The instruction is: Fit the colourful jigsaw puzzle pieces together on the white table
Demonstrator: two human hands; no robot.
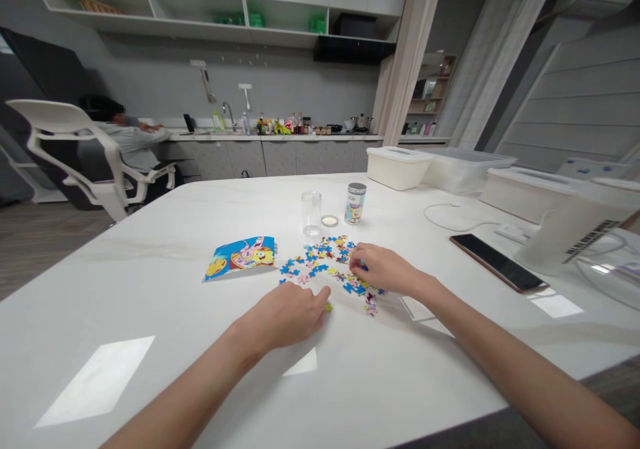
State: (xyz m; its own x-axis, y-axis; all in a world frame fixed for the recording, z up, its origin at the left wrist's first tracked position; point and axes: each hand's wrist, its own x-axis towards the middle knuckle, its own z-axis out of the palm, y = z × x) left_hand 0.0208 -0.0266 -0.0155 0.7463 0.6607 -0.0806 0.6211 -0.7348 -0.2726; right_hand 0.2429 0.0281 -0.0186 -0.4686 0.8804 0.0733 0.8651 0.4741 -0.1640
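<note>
Several small, colourful jigsaw pieces [320, 262] lie scattered on the white table [150, 289]. My left hand [290, 312] rests on the table with its fingers curled, the fingertips pinching a small yellow piece [328, 307] at the near edge of the scatter. My right hand [383, 269] lies over the right side of the pieces, fingers bent down onto them. A printed cartoon picture sheet [243, 256] lies to the left of the pieces.
Behind the pieces stand a clear glass tube [311, 213], a small round lid [329, 220] and a printed tin [355, 203]. A phone [497, 262], a cable and white plastic boxes [397, 167] sit to the right. A person sits at the far left counter.
</note>
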